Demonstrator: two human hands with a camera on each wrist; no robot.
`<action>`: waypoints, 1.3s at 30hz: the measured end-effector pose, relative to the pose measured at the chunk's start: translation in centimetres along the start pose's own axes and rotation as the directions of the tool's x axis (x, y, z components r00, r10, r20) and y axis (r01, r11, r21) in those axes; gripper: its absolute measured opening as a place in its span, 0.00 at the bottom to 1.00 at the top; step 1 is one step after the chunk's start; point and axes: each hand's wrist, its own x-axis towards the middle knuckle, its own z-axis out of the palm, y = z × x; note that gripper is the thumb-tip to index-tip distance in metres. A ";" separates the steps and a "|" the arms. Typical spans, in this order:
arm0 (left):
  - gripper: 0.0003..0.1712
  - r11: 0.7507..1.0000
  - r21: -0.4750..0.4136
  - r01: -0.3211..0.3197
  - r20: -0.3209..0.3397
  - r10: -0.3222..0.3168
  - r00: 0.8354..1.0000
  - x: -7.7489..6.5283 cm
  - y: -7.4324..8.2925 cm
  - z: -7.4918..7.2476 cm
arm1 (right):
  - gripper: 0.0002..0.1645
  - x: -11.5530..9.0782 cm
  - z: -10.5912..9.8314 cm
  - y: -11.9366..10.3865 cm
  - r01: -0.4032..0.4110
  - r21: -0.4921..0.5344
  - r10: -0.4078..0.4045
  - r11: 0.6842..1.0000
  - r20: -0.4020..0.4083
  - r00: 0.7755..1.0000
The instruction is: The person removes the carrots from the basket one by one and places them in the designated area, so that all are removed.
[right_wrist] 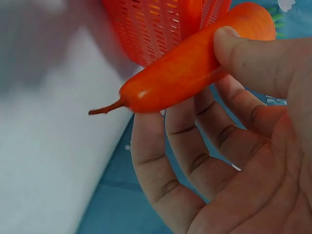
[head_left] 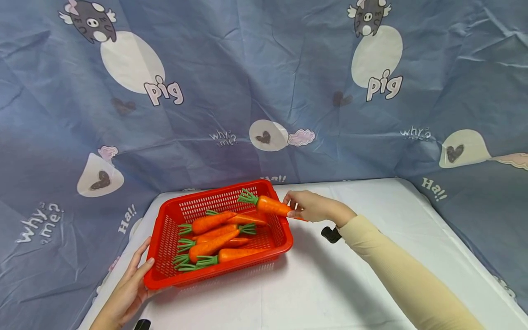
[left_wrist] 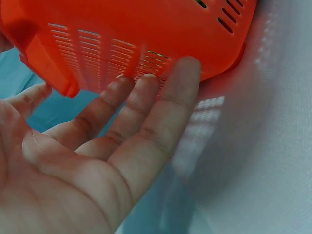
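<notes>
A carrot with a green leafy top is pinched between the thumb and fingers of my right hand, over the basket's back right rim. Its thin brown tip sticks out past the fingers in the right wrist view. The red plastic basket holds several more carrots, lying in a loose pile with their green tops mostly to the left. At the basket's left end is my left hand, thumb by the rim. Its fairly straight fingers touch the slotted outer wall in the left wrist view.
The basket stands on a white-covered table. A blue printed cloth hangs behind it and down both sides. Black wrist-camera pieces show beside the right wrist and the left wrist.
</notes>
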 end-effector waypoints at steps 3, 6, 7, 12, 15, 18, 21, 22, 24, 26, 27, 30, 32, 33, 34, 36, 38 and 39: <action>0.37 1.000 -0.006 -0.005 0.002 0.005 1.000 0.0 -0.1 0.0 | 0.14 -0.3 0.3 0.4 -0.023 0.083 0.023 0.996 -0.001 1.000; 0.36 1.000 -0.017 -0.010 0.007 0.010 1.000 0.0 -0.1 0.0 | 0.15 -0.6 0.6 0.7 -0.037 0.119 0.039 0.992 -0.012 0.999; 0.36 1.000 -0.022 -0.014 0.014 0.014 1.000 0.0 -0.1 0.0 | 0.15 -0.7 0.7 0.8 -0.044 0.124 0.047 0.991 -0.018 0.999; 0.34 0.999 -0.030 -0.028 0.045 0.030 0.999 0.1 0.0 -0.1 | 0.15 -1.1 1.2 1.3 -0.093 0.153 0.103 0.984 -0.058 0.993; 0.35 0.999 -0.029 -0.027 0.053 0.029 0.998 0.1 0.0 -0.1 | 0.15 -1.4 1.5 1.6 -0.120 0.182 0.138 0.976 -0.089 0.986; 0.35 0.999 -0.037 -0.023 0.063 0.025 0.998 0.2 0.0 -0.2 | 0.15 -1.7 2.0 2.0 -0.148 0.249 0.179 0.957 -0.108 0.978; 0.36 0.999 -0.049 -0.018 0.062 0.021 0.998 0.3 -0.1 -0.2 | 0.17 -2.1 2.5 2.4 -0.178 0.329 0.226 0.927 -0.115 0.967; 0.36 0.998 -0.055 -0.019 0.062 0.023 0.998 0.3 -0.1 -0.2 | 0.17 -2.2 2.6 2.6 -0.195 0.356 0.250 0.914 -0.117 0.961; 0.35 0.998 -0.057 -0.016 0.049 0.019 0.999 0.3 -0.2 -0.2 | 0.19 -2.5 2.9 2.8 -0.220 0.392 0.288 0.893 -0.121 0.950; 0.35 0.998 -0.061 -0.016 0.041 0.019 0.999 0.3 -0.3 -0.2 | 0.20 -2.8 3.1 3.1 -0.243 0.421 0.323 0.874 -0.129 0.938; 0.35 0.998 -0.067 -0.019 0.039 0.021 0.999 0.4 -0.4 -0.2 | 0.20 -2.9 3.2 3.3 -0.253 0.433 0.338 0.865 -0.132 0.932; 0.36 0.995 -0.086 -0.039 0.053 0.044 0.998 0.4 -0.6 -0.4 | 0.21 -3.4 3.5 3.8 -0.279 0.478 0.381 0.833 -0.131 0.915; 0.37 0.992 -0.111 -0.059 0.078 0.068 0.995 0.3 -0.8 -0.6 | 0.21 -3.7 3.7 4.2 -0.293 0.506 0.406 0.811 -0.129 0.905; 0.37 0.990 -0.121 -0.067 0.087 0.078 0.993 0.3 -1.0 -0.7 | 0.21 -3.8 3.8 4.4 -0.300 0.516 0.418 0.802 -0.127 0.899; 0.38 0.988 -0.134 -0.075 0.098 0.088 0.991 0.3 -1.1 -0.7 | 0.22 -3.9 3.9 4.5 -0.306 0.525 0.429 0.794 -0.127 0.894; 0.39 0.983 -0.163 -0.087 0.121 0.107 0.987 0.3 -1.3 -0.9 | 0.22 -4.2 4.2 4.9 -0.319 0.537 0.448 0.781 -0.125 0.885; 0.39 0.976 -0.195 -0.092 0.149 0.122 0.981 0.2 -1.4 -1.1 | 0.23 -4.5 4.4 5.1 -0.332 0.544 0.466 0.770 -0.125 0.876; 0.40 0.972 -0.215 -0.093 0.168 0.131 0.977 0.2 -1.5 -1.2 | 0.23 -4.6 4.5 5.3 -0.340 0.552 0.476 0.762 -0.121 0.871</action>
